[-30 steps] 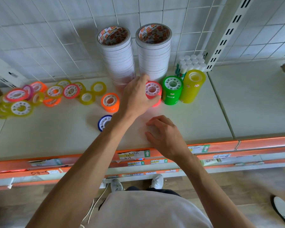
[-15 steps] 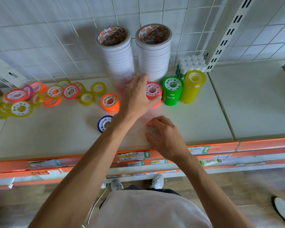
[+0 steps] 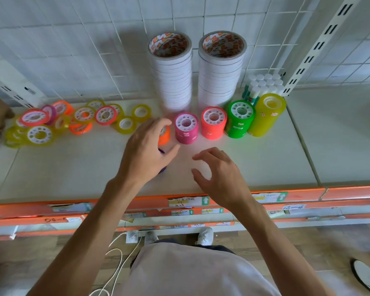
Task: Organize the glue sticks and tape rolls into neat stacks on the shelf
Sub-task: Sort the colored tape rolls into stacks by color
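Fingers (image 3: 158, 127) of both hands loosely spread, empty, above the shelf (image 3: 265, 159) near the pink tape stack (image 3: 187, 129).

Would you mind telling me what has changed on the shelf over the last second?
The left hand has let go of the red tape stack and drawn back toward the orange roll, uncovering a pink stack beside the red one. The right hand has lifted slightly, fingers spread, holding nothing. The green stack, yellow stack, white tape towers and loose rolls stayed put.
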A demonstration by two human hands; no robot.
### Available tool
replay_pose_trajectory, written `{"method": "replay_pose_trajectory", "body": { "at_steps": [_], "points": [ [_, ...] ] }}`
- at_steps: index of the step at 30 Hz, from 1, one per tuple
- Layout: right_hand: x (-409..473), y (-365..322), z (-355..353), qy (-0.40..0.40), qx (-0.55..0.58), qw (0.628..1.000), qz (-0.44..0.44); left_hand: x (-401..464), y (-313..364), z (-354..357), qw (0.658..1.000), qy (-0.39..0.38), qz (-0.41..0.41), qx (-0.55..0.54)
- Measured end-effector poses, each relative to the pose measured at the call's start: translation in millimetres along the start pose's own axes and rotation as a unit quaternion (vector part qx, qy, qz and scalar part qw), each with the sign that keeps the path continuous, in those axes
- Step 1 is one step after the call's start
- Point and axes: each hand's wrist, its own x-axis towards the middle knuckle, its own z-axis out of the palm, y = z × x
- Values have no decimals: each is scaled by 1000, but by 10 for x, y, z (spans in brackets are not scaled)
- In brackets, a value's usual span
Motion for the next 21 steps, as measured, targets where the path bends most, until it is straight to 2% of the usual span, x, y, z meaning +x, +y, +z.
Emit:
{"method": "replay_pose_trajectory", "body": {
  "at_steps": [9, 13, 21],
  "points": [
    [623, -873, 444, -34, 3, 996, -78, -419, -769, -482, 998, 1, -57, 27],
    [1052, -1224, 717, -55, -67, 993, -84, -484, -1187, -718, 997, -1, -70, 31],
    [2037, -1708, 1411, -107, -189, 975, -41, -387, -2070, -1134, 995, -27, -85, 43]
  ]
}}
